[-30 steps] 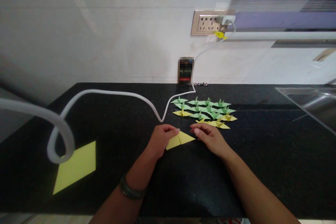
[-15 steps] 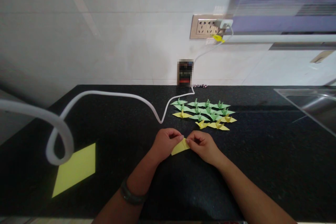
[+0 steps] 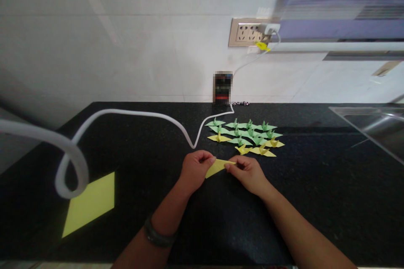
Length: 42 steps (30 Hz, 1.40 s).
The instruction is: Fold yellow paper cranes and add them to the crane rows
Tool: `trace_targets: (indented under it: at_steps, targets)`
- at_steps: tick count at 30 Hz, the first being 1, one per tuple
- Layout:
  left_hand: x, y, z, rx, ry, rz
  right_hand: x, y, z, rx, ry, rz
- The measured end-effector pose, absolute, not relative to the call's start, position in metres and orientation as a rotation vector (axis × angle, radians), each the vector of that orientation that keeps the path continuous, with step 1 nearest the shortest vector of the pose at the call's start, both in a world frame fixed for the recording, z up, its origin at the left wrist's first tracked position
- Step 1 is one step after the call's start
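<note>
A small piece of folded yellow paper (image 3: 216, 168) is held between both hands above the black countertop. My left hand (image 3: 196, 171) pinches its upper left edge between thumb and fingers. On the other side, my right hand (image 3: 249, 173) grips the right corner, thumb on the near face. Just beyond my hands stand several folded paper cranes: green cranes (image 3: 240, 140) in rows, with yellow cranes (image 3: 262, 150) along the near and outer sides. The fingertips behind the paper are partly hidden.
A flat stack or sheet of yellow paper (image 3: 94, 206) lies at left on the countertop (image 3: 142, 155). A white cable (image 3: 142, 113) loops over it, passing a pixelated upright device (image 3: 222, 88) by the wall. A metal sink (image 3: 378, 128) is at right, a socket panel (image 3: 243, 32) above.
Both hands have shifted slightly away from me with the paper. The yellow piece now shows a longer, pointed shape, its right corner reaching into the right hand.
</note>
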<state>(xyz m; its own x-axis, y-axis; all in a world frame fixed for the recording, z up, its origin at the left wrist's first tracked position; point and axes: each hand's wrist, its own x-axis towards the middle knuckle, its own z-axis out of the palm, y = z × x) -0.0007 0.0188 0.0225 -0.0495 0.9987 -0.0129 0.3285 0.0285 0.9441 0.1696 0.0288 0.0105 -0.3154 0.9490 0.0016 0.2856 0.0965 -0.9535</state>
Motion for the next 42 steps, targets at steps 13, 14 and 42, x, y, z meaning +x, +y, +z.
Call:
trace_targets:
  at_steps: [13, 14, 42]
  targets:
    - [0.004, 0.019, 0.023, 0.855, 1.237, 1.102, 0.173, 0.017, 0.018, -0.807, -2.049, 0.219]
    - [0.004, 0.018, 0.024, 0.833, 1.185, 1.059, 0.172, 0.017, 0.018, -0.784, -2.098, 0.192]
    - [0.000, 0.016, 0.028, 0.889, 0.998, 0.852, 0.166, 0.028, 0.010, -1.025, -1.698, 0.938]
